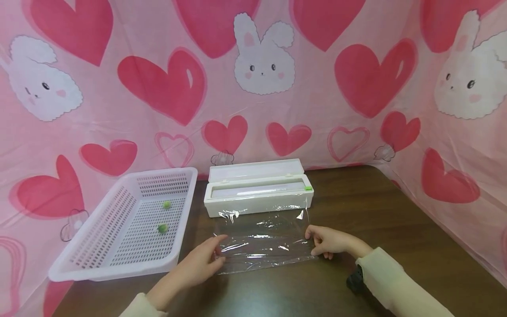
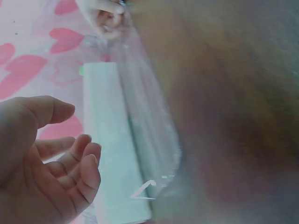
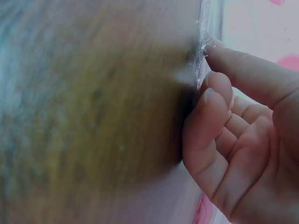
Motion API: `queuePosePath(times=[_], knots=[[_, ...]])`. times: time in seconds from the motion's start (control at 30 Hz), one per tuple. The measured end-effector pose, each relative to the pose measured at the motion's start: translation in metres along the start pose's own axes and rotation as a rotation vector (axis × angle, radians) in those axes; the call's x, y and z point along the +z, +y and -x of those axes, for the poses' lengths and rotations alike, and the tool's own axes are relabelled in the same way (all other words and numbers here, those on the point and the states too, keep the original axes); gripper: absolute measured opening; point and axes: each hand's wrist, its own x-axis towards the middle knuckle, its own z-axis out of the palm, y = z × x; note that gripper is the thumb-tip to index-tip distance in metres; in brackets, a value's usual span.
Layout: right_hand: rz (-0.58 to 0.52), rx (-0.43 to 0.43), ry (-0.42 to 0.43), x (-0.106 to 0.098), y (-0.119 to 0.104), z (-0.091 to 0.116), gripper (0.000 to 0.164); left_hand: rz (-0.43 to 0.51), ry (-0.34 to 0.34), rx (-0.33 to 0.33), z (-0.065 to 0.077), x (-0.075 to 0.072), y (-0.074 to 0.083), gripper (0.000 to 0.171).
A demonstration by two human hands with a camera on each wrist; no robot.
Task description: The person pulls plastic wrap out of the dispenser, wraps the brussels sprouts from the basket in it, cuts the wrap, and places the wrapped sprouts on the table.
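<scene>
A sheet of clear plastic wrap [image 1: 261,251] stretches forward from a white wrap dispenser box [image 1: 259,203] with its lid raised. My left hand [image 1: 200,260] hovers at the sheet's left edge. In the left wrist view the left thumb [image 2: 56,109] and loosely bent fingers stand apart with nothing between them. At the sheet's right front corner is my right hand [image 1: 330,241]. Its thumb touches the wrap's edge [image 3: 204,51] in the right wrist view, while the other fingers bend inward. In the head view, a gap shows between right thumb and index finger.
A white perforated basket [image 1: 186,220] stands at the left, holding two small green round things [image 1: 163,228]. A green piece [image 1: 308,188] sits on the dispenser's right end. The brown wooden table [image 1: 356,198] ends against a pink heart-patterned cloth [image 1: 317,101].
</scene>
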Motion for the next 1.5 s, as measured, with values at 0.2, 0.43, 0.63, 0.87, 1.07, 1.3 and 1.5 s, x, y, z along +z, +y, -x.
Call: queuePosePath(times=[0.2, 0.43, 0.63, 0.87, 1.07, 1.3, 1.5], knots=[[0.005, -0.007, 0.0, 0.0, -0.002, 0.001, 0.033, 0.077, 0.019, 0.05, 0.004, -0.021, 0.019, 0.047], [0.004, -0.021, 0.003, 0.0, -0.002, 0.002, 0.032, 0.105, 0.07, 0.141, 0.004, -0.05, 0.032, 0.047], [-0.007, -0.003, 0.005, 0.001, -0.003, 0.002, 0.031, 0.088, 0.185, 0.203, 0.004, -0.072, 0.039, 0.047], [-0.001, -0.002, 0.012, 0.003, -0.002, 0.002, 0.031, 0.067, 0.241, 0.138, 0.003, -0.101, 0.048, 0.046], [0.012, -0.015, 0.017, 0.002, -0.004, 0.002, 0.032, 0.053, 0.264, 0.076, 0.001, -0.126, 0.053, 0.049], [0.012, -0.017, 0.017, 0.001, -0.003, 0.003, 0.032, 0.024, 0.309, 0.027, -0.012, -0.145, 0.044, 0.051], [0.0, -0.01, 0.015, 0.003, -0.001, 0.002, 0.031, 0.048, 0.344, -0.011, -0.022, -0.158, 0.031, 0.051]])
